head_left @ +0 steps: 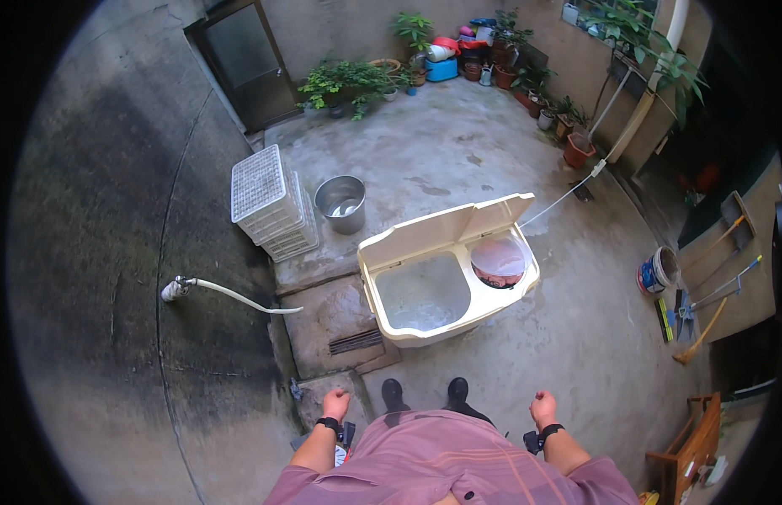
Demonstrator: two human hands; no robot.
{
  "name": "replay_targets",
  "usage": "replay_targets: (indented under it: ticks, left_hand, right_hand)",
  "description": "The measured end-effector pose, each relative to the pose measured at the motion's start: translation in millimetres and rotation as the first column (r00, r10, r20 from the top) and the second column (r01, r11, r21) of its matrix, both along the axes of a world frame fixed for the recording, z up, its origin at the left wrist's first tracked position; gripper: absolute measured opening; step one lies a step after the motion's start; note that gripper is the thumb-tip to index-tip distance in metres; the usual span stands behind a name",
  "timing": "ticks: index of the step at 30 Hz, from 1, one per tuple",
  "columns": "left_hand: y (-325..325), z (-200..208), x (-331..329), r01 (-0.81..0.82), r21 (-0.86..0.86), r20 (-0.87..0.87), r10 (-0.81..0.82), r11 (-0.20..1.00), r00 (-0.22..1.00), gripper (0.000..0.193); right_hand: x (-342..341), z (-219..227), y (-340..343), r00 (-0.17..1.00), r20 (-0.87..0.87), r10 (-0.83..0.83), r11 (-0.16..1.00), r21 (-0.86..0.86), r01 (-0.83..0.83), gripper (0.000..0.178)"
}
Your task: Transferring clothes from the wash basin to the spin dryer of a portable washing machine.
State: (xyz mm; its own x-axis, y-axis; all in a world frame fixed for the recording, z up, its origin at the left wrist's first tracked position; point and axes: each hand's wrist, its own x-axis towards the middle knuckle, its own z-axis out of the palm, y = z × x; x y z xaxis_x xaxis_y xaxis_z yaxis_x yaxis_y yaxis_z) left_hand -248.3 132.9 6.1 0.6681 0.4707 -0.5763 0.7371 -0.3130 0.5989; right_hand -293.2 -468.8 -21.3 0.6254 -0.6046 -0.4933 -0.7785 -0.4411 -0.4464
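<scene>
My left hand (335,403) hangs at my left side, its fingers loosely curled, with nothing seen in them. On the other side my right hand (543,409) is curled the same way, also bare of any object. Both wrists wear dark bands with small devices. In front of me, apart from both hands, stands a cream twin-tub washing machine (484,313) with its lid (441,225) raised. Cloudy water (425,290) shows in the large left tub. The smaller right tub has a translucent round cover (500,252), and something reddish shows there.
White plastic crates (260,189) are stacked beside a metal bucket (344,220) at far left. A tap with a white hose (239,296) juts from the left wall over a floor drain (355,342). A power cord (559,200) runs right. Brooms (704,332) and a paint bucket (658,271) stand right.
</scene>
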Motion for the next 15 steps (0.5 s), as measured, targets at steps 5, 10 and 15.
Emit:
replay_targets:
  ticks: [5, 10, 15]
  left_hand:
    - [9.1, -10.2, -4.1, -0.007, 0.015, -0.020, 0.008, 1.000, 1.000, 0.036]
    - [8.9, -12.2, -5.7, 0.014, 0.036, -0.017, -0.014, 0.999, 1.000, 0.037]
    - [4.6, -3.7, -12.3, 0.015, 0.019, -0.029, -0.014, 1.000, 0.999, 0.038]
  right_hand:
    - [7.6, 5.1, 5.7, 1.000, -0.015, 0.023, 1.000, 0.009, -0.022, 0.028]
    - [12.4, 18.1, 10.7, 0.999, -0.004, 0.037, 0.999, 0.010, -0.037, 0.029]
    - [-2.7, -0.8, -0.1, 0.985, 0.094, 0.144, 0.987, -0.091, -0.136, 0.026]
